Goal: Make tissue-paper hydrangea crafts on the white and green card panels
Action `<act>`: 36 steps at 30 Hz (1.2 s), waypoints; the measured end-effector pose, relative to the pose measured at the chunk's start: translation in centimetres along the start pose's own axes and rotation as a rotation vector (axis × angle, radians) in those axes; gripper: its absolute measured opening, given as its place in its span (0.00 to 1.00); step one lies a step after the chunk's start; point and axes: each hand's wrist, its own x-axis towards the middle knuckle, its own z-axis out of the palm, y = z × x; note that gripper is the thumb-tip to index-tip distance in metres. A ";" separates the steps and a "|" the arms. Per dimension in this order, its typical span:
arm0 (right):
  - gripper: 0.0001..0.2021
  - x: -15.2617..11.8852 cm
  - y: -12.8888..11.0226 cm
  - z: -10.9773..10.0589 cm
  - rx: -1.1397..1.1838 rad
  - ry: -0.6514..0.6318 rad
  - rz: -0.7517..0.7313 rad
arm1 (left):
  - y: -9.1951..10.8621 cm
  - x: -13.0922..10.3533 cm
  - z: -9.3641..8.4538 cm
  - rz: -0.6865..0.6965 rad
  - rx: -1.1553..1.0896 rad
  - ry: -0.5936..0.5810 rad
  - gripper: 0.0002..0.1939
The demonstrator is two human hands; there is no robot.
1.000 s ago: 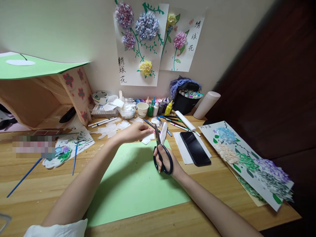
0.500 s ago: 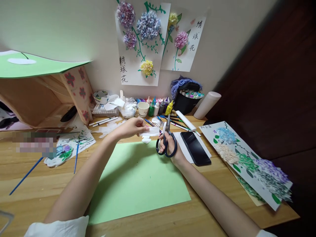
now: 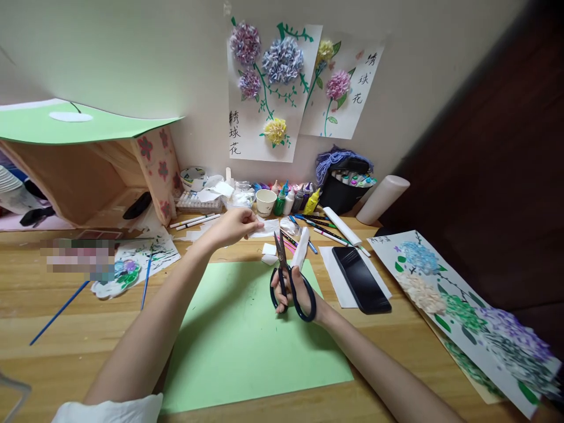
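Note:
My left hand [image 3: 235, 227] is closed in a pinch at the end of a thin white paper strip [image 3: 269, 227], over the back of the desk. My right hand [image 3: 302, 294] grips dark-handled scissors [image 3: 282, 258] above the green paper sheet [image 3: 259, 346]. The scissor blades point up and away, slightly apart, with nothing visible between them. A folded white strip [image 3: 301, 247] sticks up by the right hand's fingers and seems held there too. Small white paper pieces [image 3: 269, 252] lie just behind the green sheet, left of the blades.
A phone [image 3: 361, 279] lies on white paper at right, beside a flower artwork [image 3: 467, 317]. Paint bottles [image 3: 288, 201], a paper cup [image 3: 266, 202] and a black pen holder [image 3: 341, 191] line the wall. Brushes [image 3: 147, 281] and a painted palette [image 3: 117, 279] lie left.
My right hand has drawn the scissors back toward me and slightly left, away from the left hand. The blades are a little further apart. The camera view has shifted somewhat.

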 end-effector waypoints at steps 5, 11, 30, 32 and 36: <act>0.38 -0.4 -0.3 0.0 -0.033 -0.044 0.034 | 0.5 -0.1 0.1 -0.017 0.004 0.043 0.17; 0.39 -0.3 -0.4 -0.2 -0.040 0.011 0.015 | 2.2 -0.5 0.9 -0.011 0.038 -0.060 0.15; 0.38 -0.4 -0.5 -0.5 -0.080 0.007 0.015 | 1.7 -0.2 1.4 0.008 -0.027 -0.072 0.16; 0.38 -0.4 -0.4 -0.5 -0.081 0.008 0.004 | 1.6 -0.1 1.4 0.010 -0.046 -0.076 0.16; 0.39 -0.5 -0.3 -0.5 -0.087 0.014 0.004 | 1.4 0.0 1.5 0.014 -0.059 -0.070 0.16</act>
